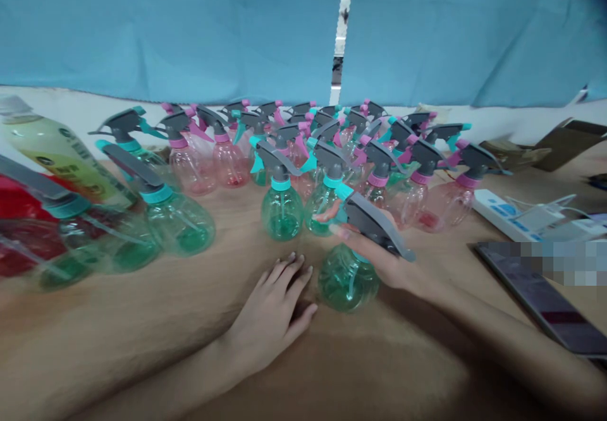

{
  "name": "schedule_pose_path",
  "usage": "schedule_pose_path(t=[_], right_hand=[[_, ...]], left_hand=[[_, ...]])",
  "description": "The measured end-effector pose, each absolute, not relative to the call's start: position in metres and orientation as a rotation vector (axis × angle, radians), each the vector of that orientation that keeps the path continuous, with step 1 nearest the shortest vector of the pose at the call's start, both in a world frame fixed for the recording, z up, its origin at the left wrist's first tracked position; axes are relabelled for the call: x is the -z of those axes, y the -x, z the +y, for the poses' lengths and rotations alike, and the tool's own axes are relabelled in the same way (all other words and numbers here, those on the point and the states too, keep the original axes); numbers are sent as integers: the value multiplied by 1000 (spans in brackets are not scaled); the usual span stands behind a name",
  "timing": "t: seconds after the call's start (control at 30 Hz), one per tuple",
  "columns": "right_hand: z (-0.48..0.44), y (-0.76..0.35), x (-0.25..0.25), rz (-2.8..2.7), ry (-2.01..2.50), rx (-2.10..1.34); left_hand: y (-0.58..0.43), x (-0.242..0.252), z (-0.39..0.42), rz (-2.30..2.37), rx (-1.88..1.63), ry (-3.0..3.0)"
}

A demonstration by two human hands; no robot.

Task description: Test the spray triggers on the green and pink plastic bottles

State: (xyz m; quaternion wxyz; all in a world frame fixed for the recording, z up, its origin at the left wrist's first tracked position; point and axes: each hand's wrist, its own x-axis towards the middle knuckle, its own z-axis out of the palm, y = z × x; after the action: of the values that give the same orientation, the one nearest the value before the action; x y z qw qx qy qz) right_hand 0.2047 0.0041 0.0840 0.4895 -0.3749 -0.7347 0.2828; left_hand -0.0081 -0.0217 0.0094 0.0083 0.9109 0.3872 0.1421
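Note:
A green spray bottle with a grey and teal trigger head is in my right hand, which wraps round its neck. The index finger reaches forward beside the nozzle. My left hand rests on the table just left of that bottle, fingers slightly apart, holding nothing. Beyond my hands stands another green spray bottle. Several pink spray bottles, such as one pink spray bottle, are grouped with green ones behind it.
More green spray bottles stand at the left, near a large labelled bottle. On the right lie a white power strip with plugs and a dark tablet-like device. A blue curtain hangs behind the wooden table.

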Motion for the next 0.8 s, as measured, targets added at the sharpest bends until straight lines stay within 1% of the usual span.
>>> schedule_pose_path(t=[0.17, 0.33, 0.5, 0.8], right_hand=[[2, -204, -83, -1752, 933, -636], [2, -203, -84, -1743, 964, -758], [3, -202, -81, -1680, 888, -829], [1, -201, -82, -1670, 935, -852]], left_hand=[[8, -9, -22, 1228, -427, -2832], [7, -10, -22, 1226, -394, -2842], [7, -10, -22, 1231, -380, -2860], [7, -10, -22, 1226, -384, -2874]])
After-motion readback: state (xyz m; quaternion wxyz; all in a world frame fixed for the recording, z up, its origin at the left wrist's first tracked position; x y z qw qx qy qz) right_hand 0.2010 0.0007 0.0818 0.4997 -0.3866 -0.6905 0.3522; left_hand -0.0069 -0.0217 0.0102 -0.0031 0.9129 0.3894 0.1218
